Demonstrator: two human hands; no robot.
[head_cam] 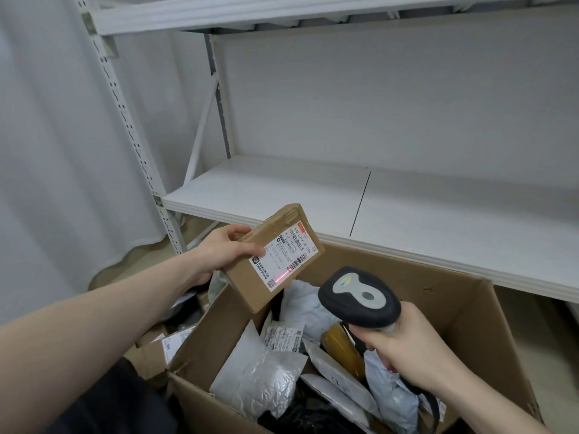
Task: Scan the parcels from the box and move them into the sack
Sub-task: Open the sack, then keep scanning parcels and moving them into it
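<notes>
Scanning step: small brown parcel gripped in left hand, scanner clasped in right hand, red beam cast beside barcode; realignment judged needed before sacking.

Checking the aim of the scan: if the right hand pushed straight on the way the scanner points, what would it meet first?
Most likely the brown parcel held by the left hand; the scanner in the right hand casts its red line on the label. Depth is unclear.
</notes>
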